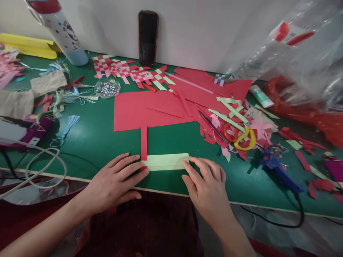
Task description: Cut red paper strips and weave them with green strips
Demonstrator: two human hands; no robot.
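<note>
Two pale green paper strips (168, 162) lie side by side across the green tabletop near its front edge. A red paper strip (144, 142) runs lengthwise away from me and meets their left end. My left hand (115, 180) is open, its fingers resting flat on that crossing, so part of it is hidden. At the other end, my right hand (206, 180) is open too, with fingertips touching the green strips. Just beyond the strips lies a large red paper sheet (131, 109), which the far end of the red strip meets.
Yellow-handled scissors (249, 141) lie among paper scraps at right, near a blue glue gun (281, 171). A phone (148, 37) leans on the wall behind woven paper pieces (123, 69). A bottle (64, 35), blue tassels (69, 125) and a white cable (60, 160) are at left.
</note>
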